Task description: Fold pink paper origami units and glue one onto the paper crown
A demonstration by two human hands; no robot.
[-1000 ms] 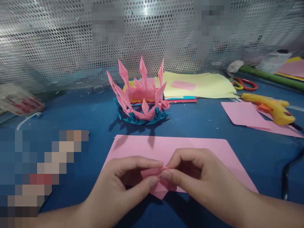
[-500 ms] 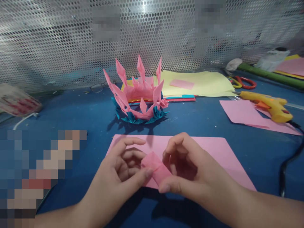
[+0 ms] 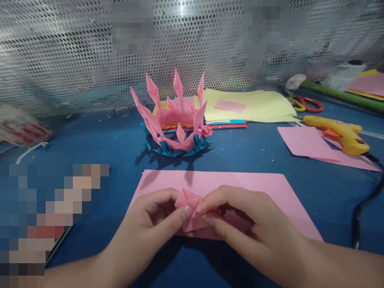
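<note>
A small piece of folded pink paper [image 3: 186, 200] with several creases is held between my two hands. My left hand [image 3: 159, 218] pinches it from the left, thumb on top and fingers curled behind. From the right, my right hand [image 3: 240, 216] grips its other edge between thumb and forefinger. Beneath both hands lies a large pink sheet [image 3: 255, 182]. Beyond it stands a pink paper crown [image 3: 180, 144] with tall folded points and blue folded pieces around its base. My fingers hide part of the folded paper.
At the right, a yellow glue gun [image 3: 336, 126] rests on pink paper pieces [image 3: 300, 141], its black cord [image 3: 358, 216] trailing forward. Behind lie yellow sheets [image 3: 255, 102], red-handled scissors [image 3: 313, 105] and a green rod [image 3: 345, 94]. A perforated metal panel [image 3: 192, 48] closes off the back.
The folded paper has turned and now shows a different, more creased face. My right fingers have come down and closed on its right side; my left forefinger has lowered behind it.
</note>
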